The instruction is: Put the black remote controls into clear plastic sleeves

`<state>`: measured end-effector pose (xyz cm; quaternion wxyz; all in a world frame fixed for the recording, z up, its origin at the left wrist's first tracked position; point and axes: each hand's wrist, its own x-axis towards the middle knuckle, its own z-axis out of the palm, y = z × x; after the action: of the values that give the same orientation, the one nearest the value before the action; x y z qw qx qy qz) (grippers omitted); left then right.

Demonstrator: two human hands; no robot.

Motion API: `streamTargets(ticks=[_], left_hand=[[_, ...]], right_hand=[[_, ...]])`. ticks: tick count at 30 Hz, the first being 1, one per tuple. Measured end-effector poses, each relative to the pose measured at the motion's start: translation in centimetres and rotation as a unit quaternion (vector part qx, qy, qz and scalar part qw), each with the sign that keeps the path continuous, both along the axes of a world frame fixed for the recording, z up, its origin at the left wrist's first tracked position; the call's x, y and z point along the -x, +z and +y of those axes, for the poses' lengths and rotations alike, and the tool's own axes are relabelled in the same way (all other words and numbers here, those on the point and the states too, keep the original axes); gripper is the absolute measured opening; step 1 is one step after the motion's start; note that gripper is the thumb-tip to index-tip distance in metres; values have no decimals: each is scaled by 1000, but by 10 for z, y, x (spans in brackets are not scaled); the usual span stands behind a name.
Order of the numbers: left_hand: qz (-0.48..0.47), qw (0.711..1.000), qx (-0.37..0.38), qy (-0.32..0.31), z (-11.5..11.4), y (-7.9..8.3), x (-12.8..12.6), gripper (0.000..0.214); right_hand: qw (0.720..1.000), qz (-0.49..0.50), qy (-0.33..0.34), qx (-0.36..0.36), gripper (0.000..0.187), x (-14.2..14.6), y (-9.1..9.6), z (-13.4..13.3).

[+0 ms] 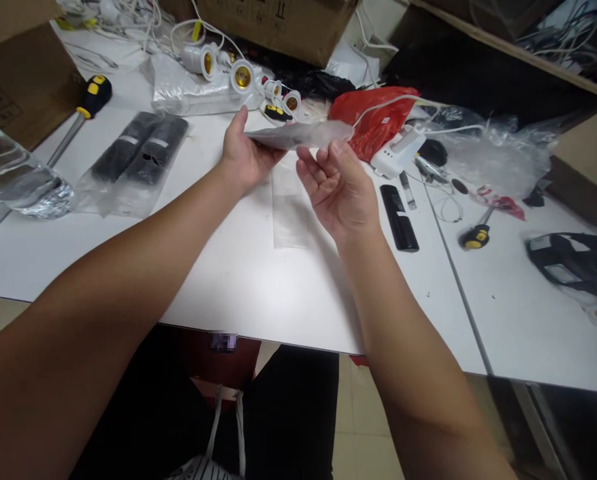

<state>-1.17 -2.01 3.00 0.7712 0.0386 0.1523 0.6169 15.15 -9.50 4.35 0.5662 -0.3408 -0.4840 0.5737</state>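
Lamp sockets (pixel 242 75) crowd the far side of the counter (pixel 228 280). Above it, the left hand's (pixel 248 157) grip is closed on a bag (pixel 303 135); the right hand (pixel 346 190) pinches its end. Two packs (pixel 154 153) lie bagged, one black piece (pixel 399 220) bare: partway, I'd judge. Elbow room opens nearside.

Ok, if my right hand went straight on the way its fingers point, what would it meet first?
The right hand would most likely meet the translucent plastic bag first, right at its fingertips; past that, perhaps the white lamp holders, though depth is unclear.
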Motion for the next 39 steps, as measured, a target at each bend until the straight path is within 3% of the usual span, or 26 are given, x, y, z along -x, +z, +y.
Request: streamTargets(ticks=[6,11,14,19,21,25,29,34,39], left_hand=[[82,996,-18,34,1,2,4,38],[52,997,-62,17,5,-2,5,37],[98,994,-41,29,7,-4,5,33],[172,984,-9,39,12,-6,7,34],[150,987,-15,61,16,-8,9,37],[113,990,-26,85,24,-14,14,62],[170,983,-3,69,24,-14,13,47],[119,989,-13,83,17,-5,9,33],[105,990,-12,92,19,-6,8,31]], right_hand=[[998,-38,5,59,37,7,0,-8],[991,-81,-38,96,42,12,-10,-3],[990,-86,-77,83,36,12,-11,-2],[979,-139,-148,2,30,10,-11,-4],[978,-144,-153,-9,25,9,-14,-3],[974,-141,-176,-8,21,5,-19,1],[978,-147,-146,10,33,4,-21,6],[973,-168,-157,17,16,5,-28,9],[971,-173,-161,27,15,1,-27,5]])
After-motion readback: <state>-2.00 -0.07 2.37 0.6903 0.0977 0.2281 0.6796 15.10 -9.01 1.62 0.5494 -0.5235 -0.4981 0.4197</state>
